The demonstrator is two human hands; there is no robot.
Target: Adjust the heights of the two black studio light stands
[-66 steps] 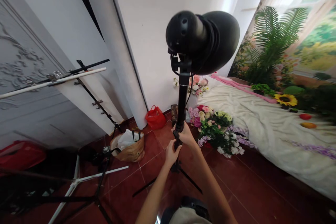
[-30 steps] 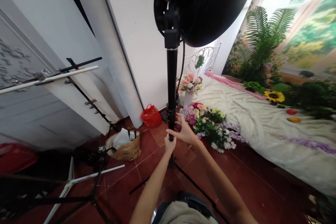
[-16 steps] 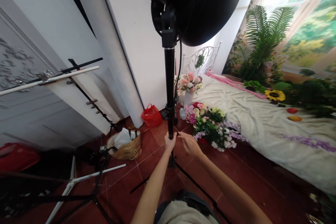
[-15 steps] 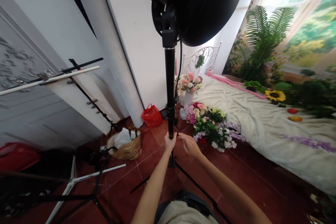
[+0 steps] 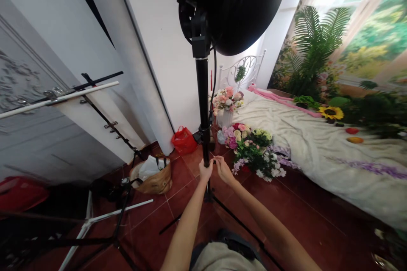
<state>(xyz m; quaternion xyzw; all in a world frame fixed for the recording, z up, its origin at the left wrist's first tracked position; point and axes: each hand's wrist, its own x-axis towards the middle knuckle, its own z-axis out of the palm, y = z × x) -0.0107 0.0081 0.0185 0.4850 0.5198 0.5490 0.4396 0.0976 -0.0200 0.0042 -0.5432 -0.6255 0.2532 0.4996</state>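
A black light stand [image 5: 202, 89] rises in front of me, carrying a large black lamp with a dish reflector [image 5: 248, 4] on top. My left hand [image 5: 206, 172] is wrapped round the stand's pole, low down at a joint. Just right of it, my right hand [image 5: 223, 170] pinches a small black knob [image 5: 215, 161] on the side of that joint. A black cable [image 5: 215, 72] hangs along the pole. The stand's legs [image 5: 237, 222] spread on the tiled floor below my hands.
Artificial flowers [image 5: 254, 148] lie right of the stand, against a bed with a cream blanket [image 5: 305, 135]. To the left are a straw bag [image 5: 155, 180], a red plastic bag [image 5: 184, 139] and a white stand [image 5: 85, 222]. A garden-window backdrop [image 5: 375, 38] hangs at the right.
My right hand has moved left and its fingers have closed on the knob. The lamp and upper pole appear shifted slightly left. My left hand keeps its hold.
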